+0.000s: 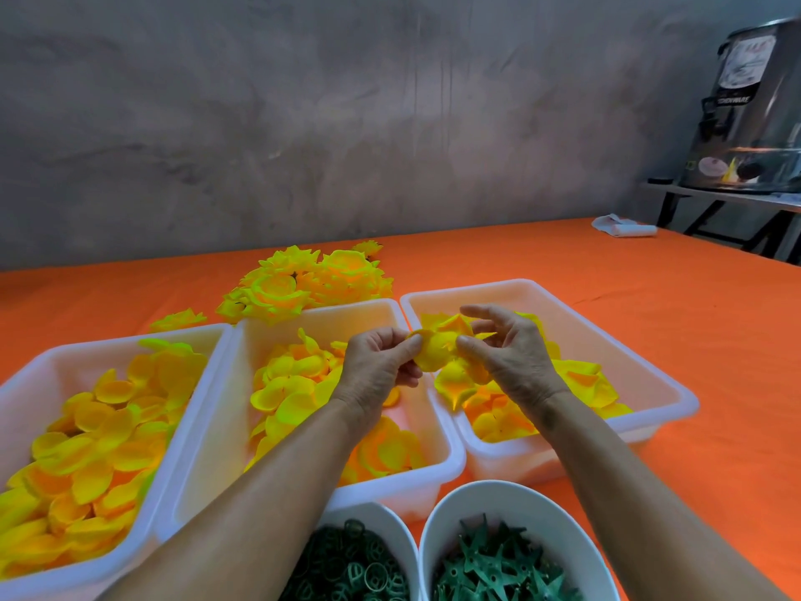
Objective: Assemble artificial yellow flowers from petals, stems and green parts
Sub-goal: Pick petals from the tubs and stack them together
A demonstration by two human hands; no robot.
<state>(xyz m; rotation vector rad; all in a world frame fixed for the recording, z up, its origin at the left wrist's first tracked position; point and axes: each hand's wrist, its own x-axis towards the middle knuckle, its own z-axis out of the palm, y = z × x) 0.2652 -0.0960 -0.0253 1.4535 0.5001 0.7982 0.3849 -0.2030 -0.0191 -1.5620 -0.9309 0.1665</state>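
Note:
Both hands meet above the gap between the middle tub (368, 306) and the right tub (676, 394). My left hand (377, 368) pinches the left edge of a yellow petal piece (435, 353). My right hand (509, 355) pinches its right side with thumb and fingers. Loose yellow petals (290, 390) fill three white tubs. Finished yellow flowers (303, 281) lie heaped on the orange cloth behind the tubs. Two white bowls at the near edge hold green ring parts (359, 566) and green star-shaped parts (498, 561).
The left tub (26, 379) sits at the near left, packed with petals. A white cloth bundle (624, 227) lies at the far right of the orange table (563, 262). A metal urn (750, 106) stands on a side table beyond. A grey wall backs the table.

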